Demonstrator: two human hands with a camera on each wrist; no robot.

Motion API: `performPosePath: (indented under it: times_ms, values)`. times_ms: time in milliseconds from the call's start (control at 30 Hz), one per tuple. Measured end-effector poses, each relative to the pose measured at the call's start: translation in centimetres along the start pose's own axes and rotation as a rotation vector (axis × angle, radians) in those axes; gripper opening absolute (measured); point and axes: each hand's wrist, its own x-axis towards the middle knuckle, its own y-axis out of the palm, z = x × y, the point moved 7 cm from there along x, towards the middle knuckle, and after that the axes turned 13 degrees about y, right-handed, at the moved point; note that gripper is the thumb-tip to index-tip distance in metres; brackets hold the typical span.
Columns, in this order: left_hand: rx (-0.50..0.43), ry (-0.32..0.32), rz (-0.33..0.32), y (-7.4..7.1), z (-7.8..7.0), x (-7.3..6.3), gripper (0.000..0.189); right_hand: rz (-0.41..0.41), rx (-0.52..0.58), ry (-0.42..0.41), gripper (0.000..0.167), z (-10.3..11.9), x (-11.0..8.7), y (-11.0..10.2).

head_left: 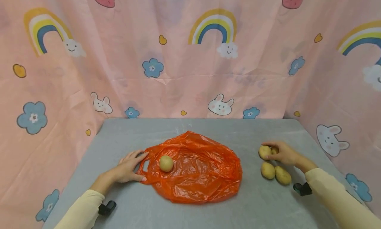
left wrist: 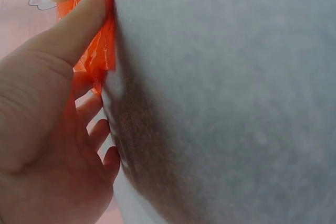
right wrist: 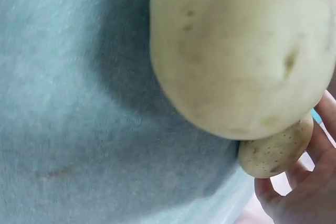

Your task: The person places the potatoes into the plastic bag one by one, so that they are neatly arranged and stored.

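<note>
A thin orange-red plastic bag [head_left: 205, 176] lies spread on the grey table, its handle end at the left. My left hand [head_left: 128, 169] rests at that end with thumb and fingers spread, the thumb [left wrist: 86, 22] lying along the plastic in the left wrist view. One round potato [head_left: 166, 163] sits on the bag close to those fingers, its skin showing untinted. At the right, my right hand [head_left: 282, 153] pinches a potato [head_left: 264, 152] between thumb and fingers. Another potato [head_left: 275, 150] is partly hidden under this hand.
Two more potatoes, a rounder potato [head_left: 268, 170] and a longer potato [head_left: 283, 175], lie just in front of the right hand. A large potato [right wrist: 236, 51] fills much of the right wrist view. Behind the grey table [head_left: 238, 130] hangs a pink patterned curtain [head_left: 178, 90].
</note>
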Motion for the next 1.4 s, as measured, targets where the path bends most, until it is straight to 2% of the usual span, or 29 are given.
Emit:
performPosePath:
  times_ms: [133, 367, 767, 1400]
  values:
    - [0.001, -0.019, 0.01, 0.0, 0.02, -0.1, 0.101, -0.006, -0.007, -0.004, 0.054, -0.15, 0.12, 0.1]
    - [-0.009, -0.019, 0.008, 0.01, -0.11, -0.08, 0.101, 0.039, 0.004, 0.032, 0.06, -0.17, 0.13, 0.31]
    - [-0.008, -0.022, 0.01, 0.03, 0.06, -0.06, 0.102, 0.069, -0.012, 0.004, 0.061, -0.13, 0.54, 0.6]
    - [0.007, -0.005, 0.011, -0.21, -0.49, 0.03, 0.102, 0.079, -0.006, -0.049, 0.066, 0.2, 0.32, 0.54]
